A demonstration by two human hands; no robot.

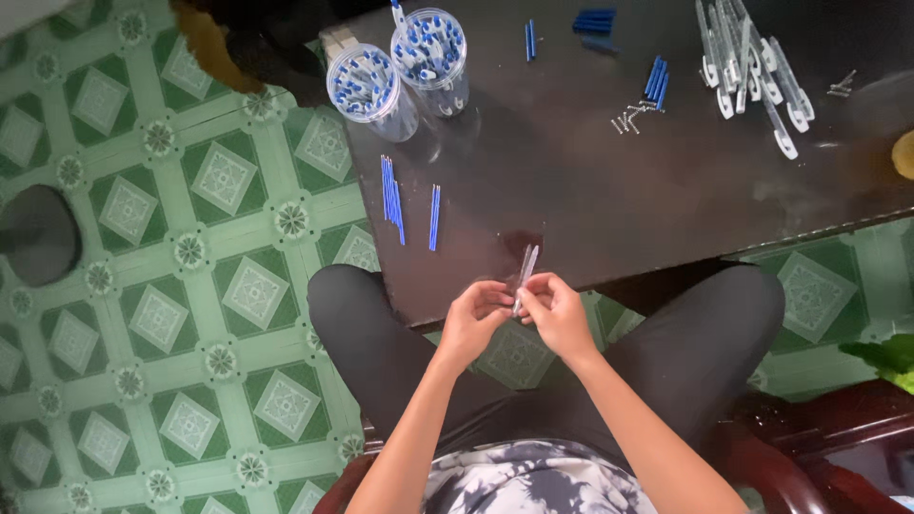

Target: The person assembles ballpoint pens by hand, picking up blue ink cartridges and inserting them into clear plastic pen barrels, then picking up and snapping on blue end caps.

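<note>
Both hands meet at table edge: left hand (473, 319) & right hand (557, 314) each pinch a clear tube (525, 274), tip aimed 12 o'clock. Blue rods (392, 198) lie at 10 o'clock; two cups (367, 88) at 11, clear clips (752, 71) at 2.

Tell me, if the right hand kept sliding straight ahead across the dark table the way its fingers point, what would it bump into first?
The right hand points up and slightly left, along the clear pen barrel it pinches with the left hand. Past that, the dark table looks free; it would probably pass right of the blue refills, though depth is unclear.
</note>
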